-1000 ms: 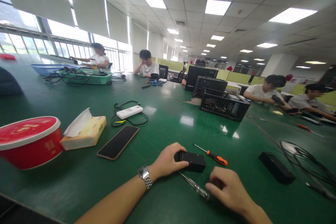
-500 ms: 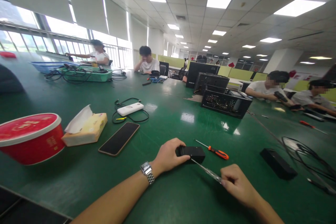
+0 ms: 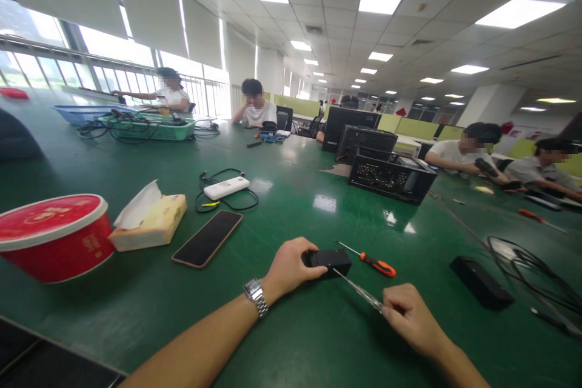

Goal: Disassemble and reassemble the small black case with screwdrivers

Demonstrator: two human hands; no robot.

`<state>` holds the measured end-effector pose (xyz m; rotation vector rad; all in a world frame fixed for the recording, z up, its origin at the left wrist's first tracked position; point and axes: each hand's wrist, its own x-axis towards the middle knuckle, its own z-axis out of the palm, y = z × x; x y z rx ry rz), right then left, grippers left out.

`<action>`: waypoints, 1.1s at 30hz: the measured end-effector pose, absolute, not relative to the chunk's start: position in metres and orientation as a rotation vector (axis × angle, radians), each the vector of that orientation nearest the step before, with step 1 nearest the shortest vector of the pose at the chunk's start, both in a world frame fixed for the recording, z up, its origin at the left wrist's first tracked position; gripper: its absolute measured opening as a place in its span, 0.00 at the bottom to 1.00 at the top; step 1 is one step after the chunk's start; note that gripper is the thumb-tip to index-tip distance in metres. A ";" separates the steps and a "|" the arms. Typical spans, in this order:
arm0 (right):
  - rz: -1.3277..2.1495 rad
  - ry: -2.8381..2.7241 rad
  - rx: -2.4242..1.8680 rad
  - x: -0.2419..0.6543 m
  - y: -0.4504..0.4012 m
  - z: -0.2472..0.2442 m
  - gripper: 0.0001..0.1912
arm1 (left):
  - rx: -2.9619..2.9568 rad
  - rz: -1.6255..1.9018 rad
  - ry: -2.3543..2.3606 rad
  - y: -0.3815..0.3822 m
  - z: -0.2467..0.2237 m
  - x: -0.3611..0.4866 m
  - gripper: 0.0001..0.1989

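My left hand, with a metal watch on its wrist, grips the left end of a small black box on the green table. Fingers of my right hand are closed round the handle of a thin screwdriver with a clear handle. Its tip meets the near side of the box, close to my left thumb. Just beyond the box lies an orange and black screwdriver, untouched. A second black box rests farther right.
A phone, tissue pack and red tub stand left. Behind are a white power strip and black computer cases. Black cables lie right. Several people sit around the table.
The held black box has shifted and turned slightly, its right end now a little farther left and away from me. The screwdriver tip has moved slightly with it. Both hands keep their hold.
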<state>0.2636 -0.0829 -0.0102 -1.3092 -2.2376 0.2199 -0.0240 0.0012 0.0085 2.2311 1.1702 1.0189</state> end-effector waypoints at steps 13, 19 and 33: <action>0.146 -2.105 -1.596 0.216 -0.094 -0.003 0.19 | 2.216 1.025 1.164 0.001 0.006 -0.024 0.17; -0.218 -1.989 -1.671 0.200 -0.109 -0.005 0.20 | 2.201 1.004 1.178 0.001 0.004 -0.022 0.16; -0.077 -2.195 -1.838 0.187 -0.106 -0.011 0.15 | 2.192 0.977 1.187 -0.001 0.006 -0.021 0.15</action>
